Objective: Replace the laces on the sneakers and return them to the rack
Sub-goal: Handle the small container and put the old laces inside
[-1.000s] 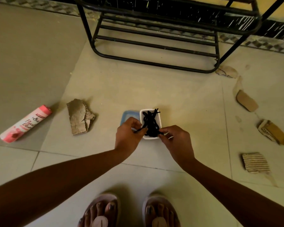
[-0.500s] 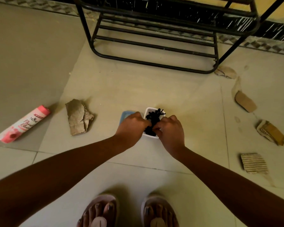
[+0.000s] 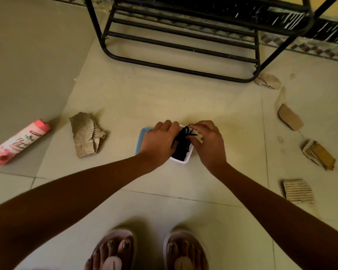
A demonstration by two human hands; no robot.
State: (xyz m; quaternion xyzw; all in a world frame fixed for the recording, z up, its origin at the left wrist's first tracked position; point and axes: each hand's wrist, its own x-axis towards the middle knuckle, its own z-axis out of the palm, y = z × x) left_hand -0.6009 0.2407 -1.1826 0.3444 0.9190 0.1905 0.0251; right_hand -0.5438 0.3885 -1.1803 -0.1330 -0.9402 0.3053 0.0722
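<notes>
Two hands at work here: the left hand (image 3: 158, 141) curls round the black laces (image 3: 182, 148) and the right hand (image 3: 208, 142) pinches a loose end. A second ago the bundle was held up a bit; now it's bunched low in the white tub (image 3: 180, 161), beside the blue lid (image 3: 141, 137), on the floor short of the rack (image 3: 183, 47). The sneakers aren't in view, so probably no lacing yet.
</notes>
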